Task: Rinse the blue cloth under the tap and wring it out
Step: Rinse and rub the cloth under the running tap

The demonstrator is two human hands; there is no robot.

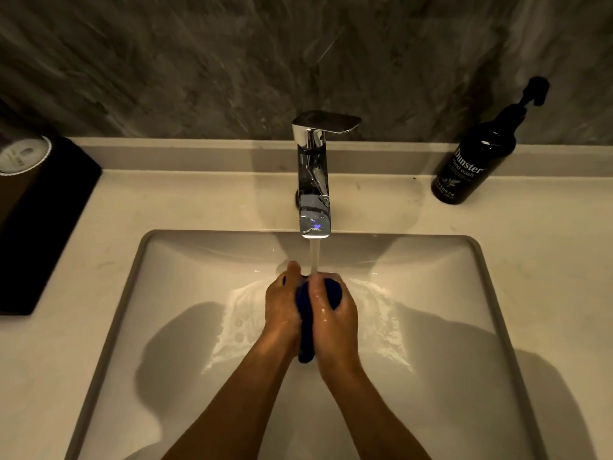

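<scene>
Squeezing the soft, sodden blue cloth [306, 313] under the tap [313, 180], left hand [282, 307] and right hand [335, 313] are both gripping its bunched middle.

Pale countertop [547, 260], inset sink [464, 327], chrome tap [313, 180], hand-wash bottle [471, 164], black tray [30, 234]

A bathroom, hotel-like by the look of it: white rectangular sink [431, 327] sunk into a pale stone desk [199, 200], chrome tap [313, 180] running at the back edge, dark marbled wall [232, 61] behind. Black pump bottle [474, 161] labelled hand wash standing right, black tray [30, 234] left.
</scene>
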